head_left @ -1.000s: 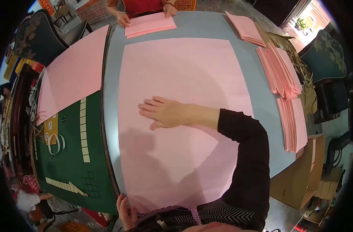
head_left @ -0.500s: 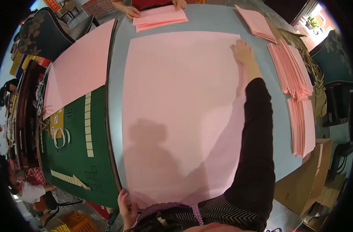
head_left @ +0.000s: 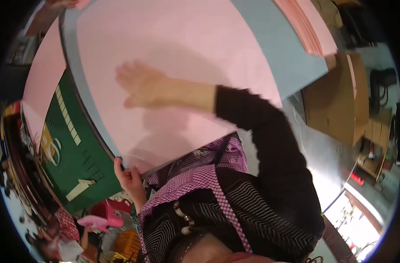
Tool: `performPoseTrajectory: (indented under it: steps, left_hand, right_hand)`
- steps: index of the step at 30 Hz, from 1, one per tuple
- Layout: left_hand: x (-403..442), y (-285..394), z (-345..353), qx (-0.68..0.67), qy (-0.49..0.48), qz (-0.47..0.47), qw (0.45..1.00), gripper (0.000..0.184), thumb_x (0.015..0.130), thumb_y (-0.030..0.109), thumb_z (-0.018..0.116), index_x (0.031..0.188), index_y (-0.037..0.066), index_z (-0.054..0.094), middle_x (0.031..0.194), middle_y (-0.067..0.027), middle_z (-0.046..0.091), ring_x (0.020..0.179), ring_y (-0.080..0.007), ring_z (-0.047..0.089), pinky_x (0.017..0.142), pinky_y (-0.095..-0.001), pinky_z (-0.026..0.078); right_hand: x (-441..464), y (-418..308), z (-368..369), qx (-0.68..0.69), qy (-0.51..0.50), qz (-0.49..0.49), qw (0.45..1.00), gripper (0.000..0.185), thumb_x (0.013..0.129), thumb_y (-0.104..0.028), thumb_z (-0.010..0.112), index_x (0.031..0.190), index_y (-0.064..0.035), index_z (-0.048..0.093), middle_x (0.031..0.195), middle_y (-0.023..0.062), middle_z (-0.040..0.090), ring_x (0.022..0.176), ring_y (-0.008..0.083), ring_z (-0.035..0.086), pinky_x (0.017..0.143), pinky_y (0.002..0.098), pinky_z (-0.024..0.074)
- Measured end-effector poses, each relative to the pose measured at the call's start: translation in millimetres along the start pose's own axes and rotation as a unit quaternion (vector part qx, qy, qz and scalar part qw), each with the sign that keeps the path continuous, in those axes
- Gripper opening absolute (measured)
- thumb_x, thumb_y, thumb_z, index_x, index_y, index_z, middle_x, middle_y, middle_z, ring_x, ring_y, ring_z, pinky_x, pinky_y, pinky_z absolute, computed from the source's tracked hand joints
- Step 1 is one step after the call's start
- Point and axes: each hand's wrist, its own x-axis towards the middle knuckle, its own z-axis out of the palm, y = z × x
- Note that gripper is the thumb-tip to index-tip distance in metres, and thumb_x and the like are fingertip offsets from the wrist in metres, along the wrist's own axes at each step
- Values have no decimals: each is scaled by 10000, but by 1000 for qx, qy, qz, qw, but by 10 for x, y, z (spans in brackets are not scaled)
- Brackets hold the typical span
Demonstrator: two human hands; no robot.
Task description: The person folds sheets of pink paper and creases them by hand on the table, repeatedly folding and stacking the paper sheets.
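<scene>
A large pink paper sheet covers most of the grey-blue table in front of me. My right hand is over the sheet's middle-left, open with fingers apart and slightly blurred. Whether its palm touches the paper I cannot tell. At the near left corner, my left hand has its fingers curled around the sheet's edge, with one finger raised against the table rim.
A stack of folded pink paper lies at the far right. To the left is a green table with another pink sheet on it. A cardboard box stands right. Another person's hand shows at the top left.
My right hand has swept from the sheet's far right corner to its middle-left, nearer me. The left hand stays at the near left corner. The view has tilted down and turned.
</scene>
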Motion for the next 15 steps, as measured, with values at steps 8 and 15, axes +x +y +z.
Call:
performPoseTrajectory:
  steps: [8,15]
  left_hand:
    - [-23,199,38,-61,-8,-32,998,561,868,-45,556,1394,22,373,706,69,407,623,-15,367,553,-167,307]
    - [5,49,23,-46,11,-6,999,566,853,-35,582,1382,19,388,687,76,399,607,-11,355,536,-166,293]
  right_hand:
    - [-684,-716,476,-65,24,-4,998,750,844,-421,599,1354,86,388,1469,243,313,1410,352,213,1149,459,159]
    - [-1487,-34,-67,-113,68,182,975,684,880,-379,550,1394,32,362,1505,200,281,1422,324,200,1159,452,135]
